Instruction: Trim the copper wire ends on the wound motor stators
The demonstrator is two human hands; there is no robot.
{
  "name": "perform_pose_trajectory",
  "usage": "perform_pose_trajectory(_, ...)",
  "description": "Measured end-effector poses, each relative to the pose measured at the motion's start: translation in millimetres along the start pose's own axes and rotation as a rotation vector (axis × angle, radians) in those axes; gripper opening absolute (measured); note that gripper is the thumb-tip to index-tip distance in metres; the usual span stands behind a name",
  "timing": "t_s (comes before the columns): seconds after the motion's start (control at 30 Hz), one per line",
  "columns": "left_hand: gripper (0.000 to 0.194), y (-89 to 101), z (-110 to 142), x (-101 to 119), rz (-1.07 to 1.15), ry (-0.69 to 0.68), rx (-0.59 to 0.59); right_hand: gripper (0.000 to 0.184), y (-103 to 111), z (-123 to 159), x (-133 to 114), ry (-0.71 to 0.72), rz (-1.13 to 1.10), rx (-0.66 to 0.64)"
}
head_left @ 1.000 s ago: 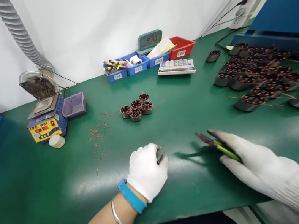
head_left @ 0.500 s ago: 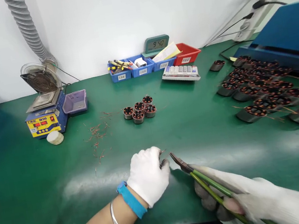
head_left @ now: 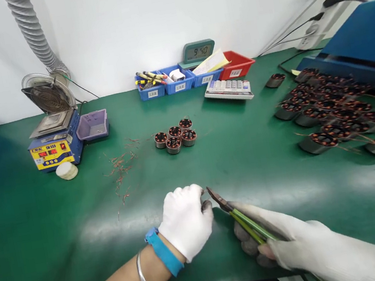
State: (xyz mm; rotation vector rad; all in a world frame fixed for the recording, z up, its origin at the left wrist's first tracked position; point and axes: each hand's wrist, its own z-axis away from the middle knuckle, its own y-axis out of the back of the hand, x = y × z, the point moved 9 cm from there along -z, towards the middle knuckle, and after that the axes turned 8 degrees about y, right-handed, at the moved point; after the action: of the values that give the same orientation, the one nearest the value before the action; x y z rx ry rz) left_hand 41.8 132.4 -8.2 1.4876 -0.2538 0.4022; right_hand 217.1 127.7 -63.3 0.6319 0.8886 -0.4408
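Observation:
My left hand [head_left: 187, 222], in a white glove, is closed with its knuckles up over the front middle of the table. Its curled fingers hide what they hold; only a small dark bit shows at the fingertips. My right hand [head_left: 262, 234], also gloved with greyed fingers, grips green-handled cutting pliers [head_left: 248, 224]. The dark jaws point up and left, close beside the left fingertips. Beyond my hands, several copper-wound motor stators [head_left: 174, 145] stand in a small cluster. Left of them lie loose copper wire clippings [head_left: 119, 167].
Many more stators [head_left: 331, 115] with wire ends sticking out fill the right side, before a blue machine [head_left: 362, 42]. A calculator [head_left: 228, 89], blue bins [head_left: 179, 85] and a red bin [head_left: 237, 66] line the back. At left stand a solder pot [head_left: 54, 149] and a purple tray [head_left: 93, 125].
My right hand has moved left with the pliers, bringing the jaws up to the left fingertips. The handles look closer together. My left hand has stayed nearly still.

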Motion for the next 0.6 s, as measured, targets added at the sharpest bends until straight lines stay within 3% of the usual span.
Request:
perform_pose_trajectory(0.23, 0.017, 3.4, 1, -1, 0.024, 0.032, -0.031, 0.078, 2, 3, -23, -0.014, 0.087, 0.009)
perform_pose_trajectory(0.37, 0.046, 16.2, 6, -8, 0.065, 0.038, -0.046, 0.071, 1, 1, -13, -0.100, 0.071, -0.036)
perform_pose_trajectory(0.5, 0.058, 24.3, 7, -7, 0.090, -0.025, -0.077, 0.068, -5, -5, -4, -0.009, -0.253, -0.028)
perform_pose_trajectory(0.6, 0.048, 33.6, 1, -24, -0.008, 0.145, -0.018, 0.077, -9, -9, 5, 0.059, -0.563, -0.027)
